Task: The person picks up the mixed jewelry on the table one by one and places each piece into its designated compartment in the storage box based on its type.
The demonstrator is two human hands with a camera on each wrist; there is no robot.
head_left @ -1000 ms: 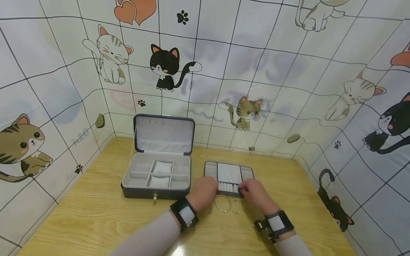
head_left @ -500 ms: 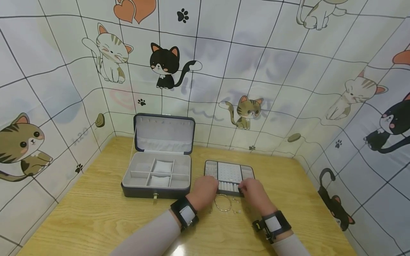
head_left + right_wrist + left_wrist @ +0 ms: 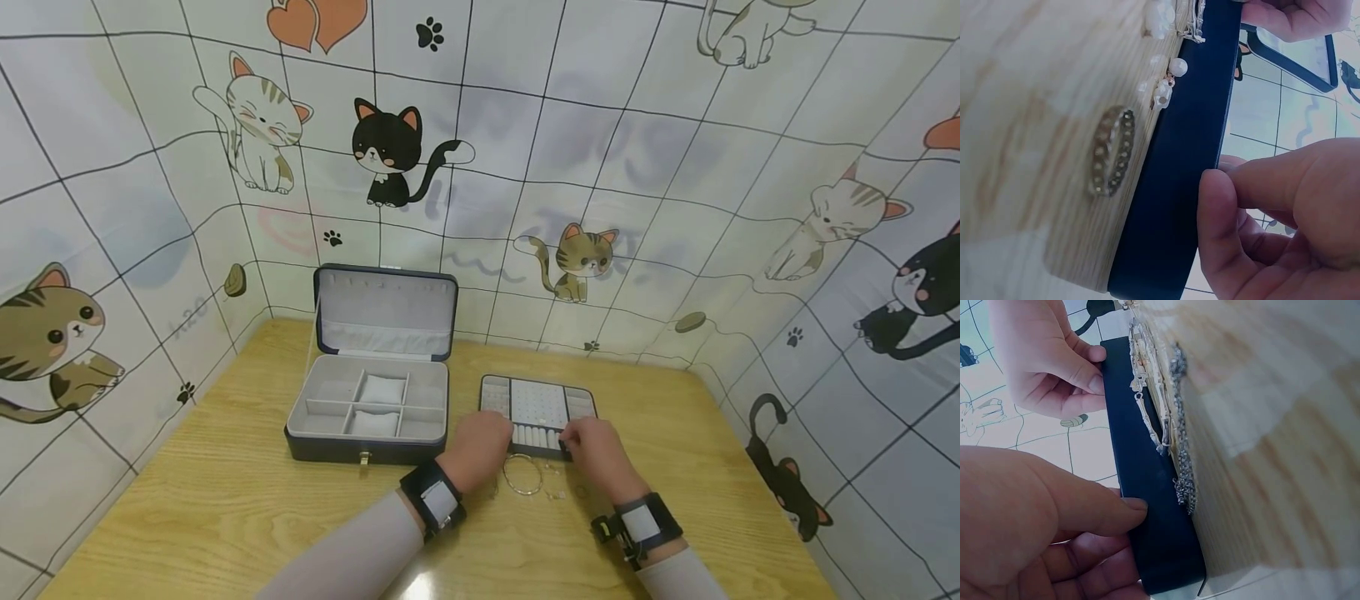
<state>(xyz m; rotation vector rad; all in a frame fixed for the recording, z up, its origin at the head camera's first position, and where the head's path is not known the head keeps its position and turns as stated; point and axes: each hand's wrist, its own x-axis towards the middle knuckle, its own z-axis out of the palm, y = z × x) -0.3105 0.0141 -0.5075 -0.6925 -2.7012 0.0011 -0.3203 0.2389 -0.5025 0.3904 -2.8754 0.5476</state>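
Note:
A dark-walled jewelry tray with pale compartments and ring rolls lies flat on the wooden table. My left hand grips its left front corner; in the left wrist view the thumb presses the front wall. At the right front part is my right hand, fingers curled, thumb and index tips together right at the rim. The rim hides those fingertips, so I cannot tell what they pinch. Before the tray lie a gold bangle, a silver sparkly strand, a studded ring and a pearl earring.
Left of the tray stands a dark jewelry box, lid raised, with two small cushions among its compartments. Cloth walls printed with cats enclose the table at the back and sides.
My left hand keeps its grip on the tray corner. The right wrist has shifted slightly toward the left, its fingertips staying at the same part of the tray.

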